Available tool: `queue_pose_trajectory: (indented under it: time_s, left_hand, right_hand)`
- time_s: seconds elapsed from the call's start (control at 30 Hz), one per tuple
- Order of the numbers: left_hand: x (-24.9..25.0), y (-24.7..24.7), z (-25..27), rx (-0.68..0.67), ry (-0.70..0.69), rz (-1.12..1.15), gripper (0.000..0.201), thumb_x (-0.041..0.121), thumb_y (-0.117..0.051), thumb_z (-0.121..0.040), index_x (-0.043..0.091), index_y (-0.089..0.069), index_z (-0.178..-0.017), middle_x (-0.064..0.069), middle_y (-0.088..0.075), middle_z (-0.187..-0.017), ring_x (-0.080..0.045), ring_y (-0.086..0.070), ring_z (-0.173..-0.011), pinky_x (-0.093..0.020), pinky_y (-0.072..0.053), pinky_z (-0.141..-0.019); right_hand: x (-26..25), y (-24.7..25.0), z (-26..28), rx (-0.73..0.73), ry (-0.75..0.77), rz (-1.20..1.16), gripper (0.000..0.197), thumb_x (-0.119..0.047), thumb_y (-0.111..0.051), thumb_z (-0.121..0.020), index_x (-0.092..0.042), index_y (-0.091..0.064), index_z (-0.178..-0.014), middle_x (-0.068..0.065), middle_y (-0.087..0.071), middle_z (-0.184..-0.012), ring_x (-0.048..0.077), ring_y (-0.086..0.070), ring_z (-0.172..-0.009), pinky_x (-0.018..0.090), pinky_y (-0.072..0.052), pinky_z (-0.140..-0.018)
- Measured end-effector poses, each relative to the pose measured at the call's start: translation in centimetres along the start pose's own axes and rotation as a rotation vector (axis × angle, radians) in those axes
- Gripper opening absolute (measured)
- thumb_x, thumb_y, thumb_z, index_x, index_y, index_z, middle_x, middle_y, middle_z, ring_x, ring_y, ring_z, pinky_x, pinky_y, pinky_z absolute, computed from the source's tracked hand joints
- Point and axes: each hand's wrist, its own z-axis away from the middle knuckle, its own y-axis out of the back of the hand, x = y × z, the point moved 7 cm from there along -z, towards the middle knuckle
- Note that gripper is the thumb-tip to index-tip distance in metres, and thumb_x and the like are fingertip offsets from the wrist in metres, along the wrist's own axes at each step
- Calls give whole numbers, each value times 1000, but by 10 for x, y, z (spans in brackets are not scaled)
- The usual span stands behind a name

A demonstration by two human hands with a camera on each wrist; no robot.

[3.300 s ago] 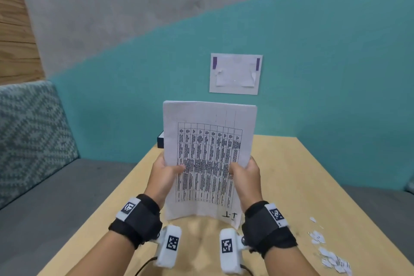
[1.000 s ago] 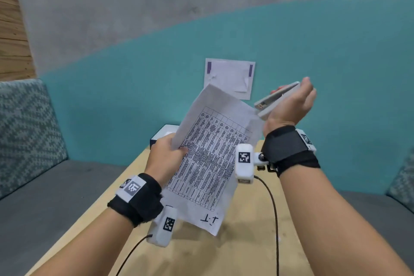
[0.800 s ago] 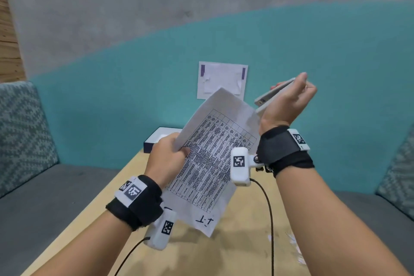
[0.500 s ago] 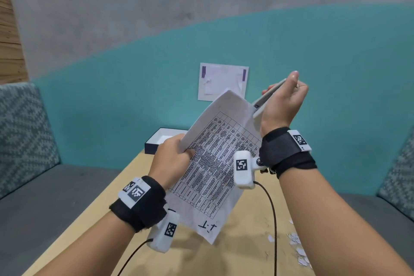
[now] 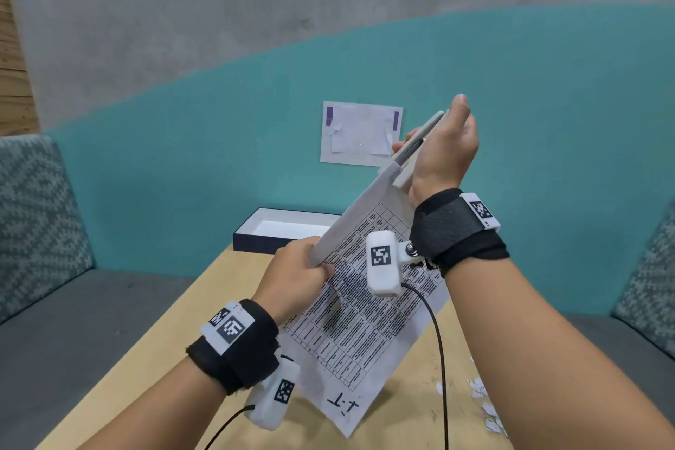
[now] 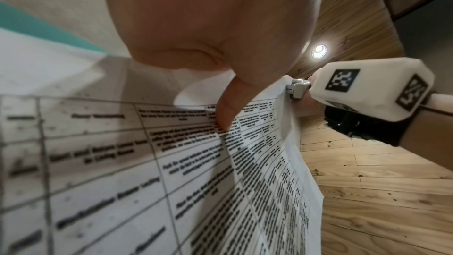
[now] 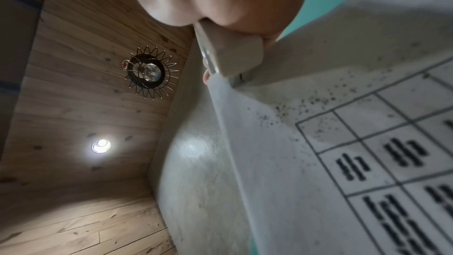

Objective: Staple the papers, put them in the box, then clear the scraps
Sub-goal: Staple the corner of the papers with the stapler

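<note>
I hold a stack of white papers (image 5: 359, 325) printed with a table, tilted in the air above the wooden table (image 5: 226, 296). My left hand (image 5: 297, 276) grips the papers' left edge, its thumb (image 6: 226, 111) pressed on the print. My right hand (image 5: 443, 146) grips a beige stapler (image 5: 418, 148) whose mouth is over the papers' top corner (image 7: 235, 65). A dark open box (image 5: 288, 230) with a white inside sits at the table's far end. White paper scraps (image 5: 482, 402) lie on the table at lower right.
A taped sheet (image 5: 361, 133) hangs on the teal wall behind. Grey benches with patterned cushions (image 5: 33, 215) flank the table on both sides. Wrist-camera cables (image 5: 440, 358) dangle from both wrists over the tabletop.
Earlier both hands held the papers upright. Now the left hand alone holds them, tilted, and the right hand has brought the stapler onto the top corner; the papers have turned more edge-on.
</note>
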Motion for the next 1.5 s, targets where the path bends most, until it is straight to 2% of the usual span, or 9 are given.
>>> queue_pose_trajectory:
  time_s: [0.1,0.27,0.57,0.8,1.0,1.17,1.27,1.37,1.5]
  left_hand:
    - [-3,-3,-1,-8,3,4,9,14,-68,-88,23,-69,-88,12,-69,-78,-15,-64,-74,-27,-48,-65]
    - [-7,-6,-2,-20,-7,18,9,16,-69,-87,24,-70,-90,9,-73,-83,-18,-68,-78,-31,-52,-72]
    - [-5,-8,-1,-34,-23,21,11,14,-69,-87,25,-68,-85,10,-72,-81,-16,-66,-75,-28,-49,-66]
    - [-8,-10,0,-53,-16,29,12,17,-68,-85,27,-71,-91,7,-77,-89,-21,-73,-85,-36,-58,-79]
    - [-9,-7,1,-54,25,41,11,14,-68,-87,24,-69,-87,4,-74,-84,-21,-70,-75,-34,-54,-67]
    - [-23,4,1,-52,113,54,14,10,-65,-89,22,-71,-94,0,-77,-89,-19,-77,-76,-40,-64,-73]
    - [-37,16,0,-21,176,54,14,12,-65,-90,22,-71,-97,-1,-78,-88,-19,-78,-74,-42,-64,-72]
    - [-52,31,-4,30,217,57,12,12,-65,-86,19,-71,-93,-3,-79,-83,-22,-78,-72,-45,-64,-70]
    - [-63,45,-6,100,247,57,10,9,-64,-87,17,-68,-83,-1,-71,-71,-18,-65,-58,-26,-50,-53]
  right_hand:
    - [-1,0,1,16,3,-11,38,-40,-41,-104,-14,-40,-76,-12,-45,-38,16,-49,-32,43,-57,-52]
    - [-1,2,0,67,13,-45,40,-38,-42,-103,-13,-38,-73,-13,-39,-39,20,-46,-38,34,-53,-44]
    - [2,4,-4,106,-4,-66,43,-44,-43,-97,-14,-34,-69,15,-36,-71,24,-41,-43,31,-46,-42]
    - [8,5,-7,100,-53,-84,40,-42,-44,-96,-14,-32,-70,17,-35,-72,24,-38,-45,28,-42,-41]
    - [19,5,-12,30,-107,-136,35,-41,-48,-97,-14,-40,-76,14,-41,-71,24,-47,-47,34,-51,-46]
    - [19,39,-31,272,13,-170,21,-31,-39,-91,-13,-48,-86,16,-49,-86,25,-53,-56,31,-47,-53]
    - [34,64,-39,370,14,-17,19,-20,-33,-97,-13,-51,-97,4,-53,-89,24,-52,-76,32,-42,-71]
    - [73,86,-45,303,-14,291,30,-18,-35,-100,-12,-59,-115,6,-61,-115,21,-53,-99,26,-38,-82]
    - [156,118,-25,40,-314,608,5,-22,-54,-91,-20,-59,-90,13,-66,-102,33,-64,-93,40,-54,-73]
